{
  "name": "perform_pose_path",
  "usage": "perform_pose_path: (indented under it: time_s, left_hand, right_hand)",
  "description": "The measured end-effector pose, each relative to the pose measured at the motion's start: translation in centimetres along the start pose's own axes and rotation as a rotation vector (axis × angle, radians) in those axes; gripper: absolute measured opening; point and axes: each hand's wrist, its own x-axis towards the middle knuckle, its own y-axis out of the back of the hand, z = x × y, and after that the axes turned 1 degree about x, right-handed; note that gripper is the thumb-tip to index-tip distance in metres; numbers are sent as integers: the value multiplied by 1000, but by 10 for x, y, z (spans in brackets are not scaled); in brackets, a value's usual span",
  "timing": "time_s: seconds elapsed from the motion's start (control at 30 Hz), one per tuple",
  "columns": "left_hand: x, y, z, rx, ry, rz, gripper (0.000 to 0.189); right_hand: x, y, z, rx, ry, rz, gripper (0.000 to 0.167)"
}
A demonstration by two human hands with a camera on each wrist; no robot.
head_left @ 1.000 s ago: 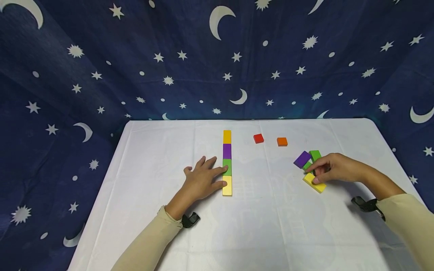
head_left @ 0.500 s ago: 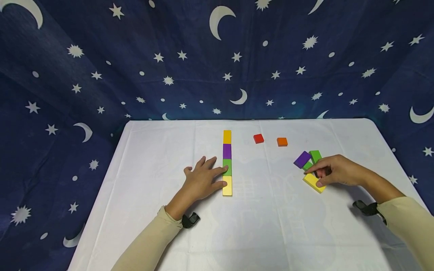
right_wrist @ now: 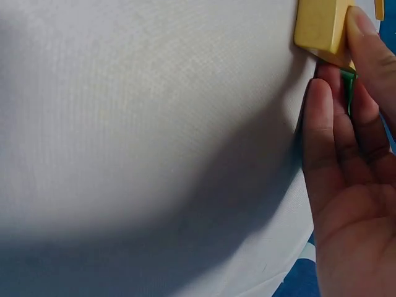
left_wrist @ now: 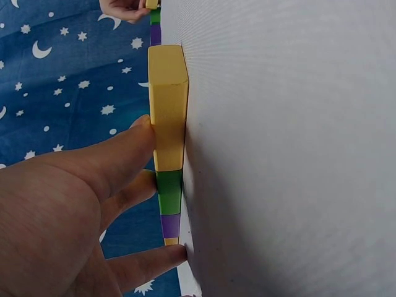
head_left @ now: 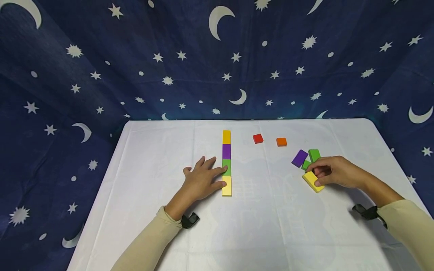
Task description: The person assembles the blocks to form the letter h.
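In the head view a straight row of blocks lies on the table: an orange-yellow block (head_left: 226, 137) at the far end, then a purple block (head_left: 226, 151), a green block (head_left: 227, 162) and a pale yellow block (head_left: 227, 191). My left hand (head_left: 200, 181) rests along its left side, index fingertip on the green block and thumb on the pale yellow one. On the right, my right hand (head_left: 340, 172) pinches a yellow block (head_left: 310, 180), thumb on its near side (right_wrist: 322, 28). Just beyond lie another purple block (head_left: 300, 158), a small green block (head_left: 306, 165) and a longer green block (head_left: 314, 154), partly hidden by the fingers.
A red block (head_left: 258, 138) and an orange block (head_left: 281, 142) lie apart toward the back of the white-covered table (head_left: 257, 226). Behind it hangs a dark blue curtain (head_left: 190, 34) with moons and stars.
Beside my right hand the purple block has turned and slid slightly left, and the yellow block has shifted a little. My right thumb has moved along the yellow block. The left hand stays put.
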Motion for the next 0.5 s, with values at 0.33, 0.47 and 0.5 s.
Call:
perform_pose_path:
  time_s: [0.33, 0.47, 0.5]
  left_hand:
    - [0, 0, -1, -4, -1, -2, 54]
    - [0, -1, -1, 1, -2, -1, 55]
    - [0, -1, -1, 2, -1, -2, 55]
  right_hand:
    - [-7, -4, -2, -8, 20, 84, 42]
    - [-7, -4, -2, 44, 11, 87, 44]
    - [-7, -3, -2, 52, 7, 81, 44]
